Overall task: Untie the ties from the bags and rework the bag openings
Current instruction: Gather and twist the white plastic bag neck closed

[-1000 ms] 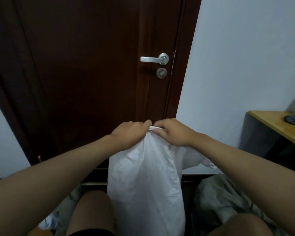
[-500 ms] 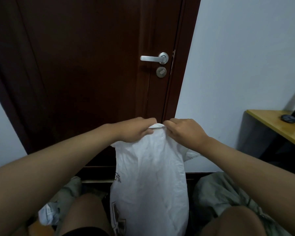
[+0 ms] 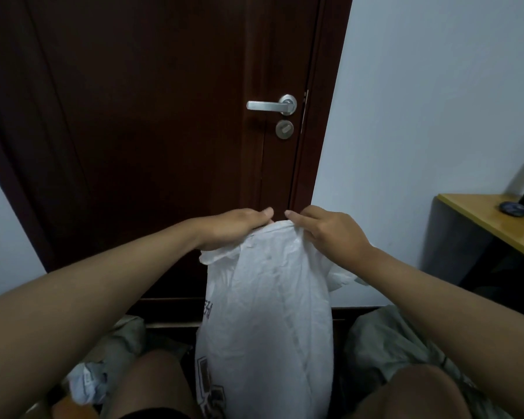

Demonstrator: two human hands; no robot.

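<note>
Two bare hands are meeting at the top of a white bag [image 3: 266, 303], which is hanging upright between the person's knees, in front of a dark door [image 3: 152, 131]. Left hand [image 3: 233, 229] is gripping the bag's top from the left side, fingers curled over the gathered plastic, grip clamped on the bag. Right hand [image 3: 330, 234] is pinching the top edge from the right, fingers bent down onto the plastic, grip also clamped on the bag. Thumbs are pointing toward each other, nearly touching, just above the bunched opening. Any tie at the neck is hidden under the fingers, cannot tell. Loose flaps of plastic are sticking out under each hand, left and right of the neck. Dark print is showing on the bag's lower left side, unreadable. Bag bottom is running out of view at the lower edge. Grey-green crumpled bags [image 3: 384, 352] are lying on the floor beside the right knee and beside the left knee. Small crumpled white piece [image 3: 85, 385] is sitting low left. Silver handle [image 3: 271, 104] is showing on the door, lock knob just below it. Yellow surface [image 3: 484, 219] is standing at right against the wall, with a small dark object [image 3: 513, 207] resting on it.
</note>
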